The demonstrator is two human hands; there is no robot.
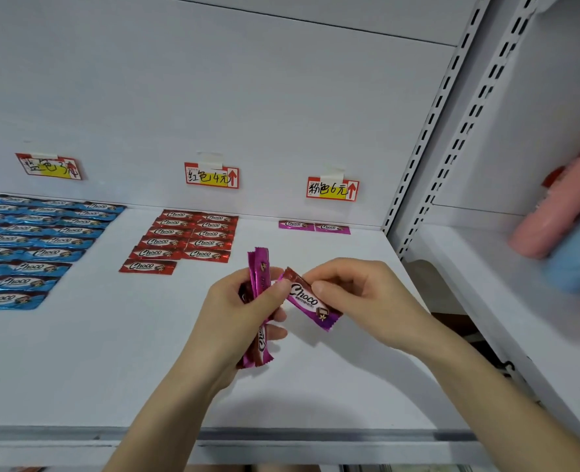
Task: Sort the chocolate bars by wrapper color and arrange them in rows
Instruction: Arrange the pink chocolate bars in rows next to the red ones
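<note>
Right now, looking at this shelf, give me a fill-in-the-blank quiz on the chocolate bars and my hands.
1. The pink row at the back of the shelf holds ____ bars.
2. Between the blue bars and the pink row lie the ____ bars.
3. The bundle of pink bars is gripped by the ____ hand.
4. The right hand pinches ____ pink bar.
Missing words: two, red, left, one

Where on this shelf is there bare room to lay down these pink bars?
Bare shelf runs in front of the two laid pink bars, from the red rows to the right upright; the wide front strip is free too. Crowded: blue rows at left, red rows mid-shelf.
</note>
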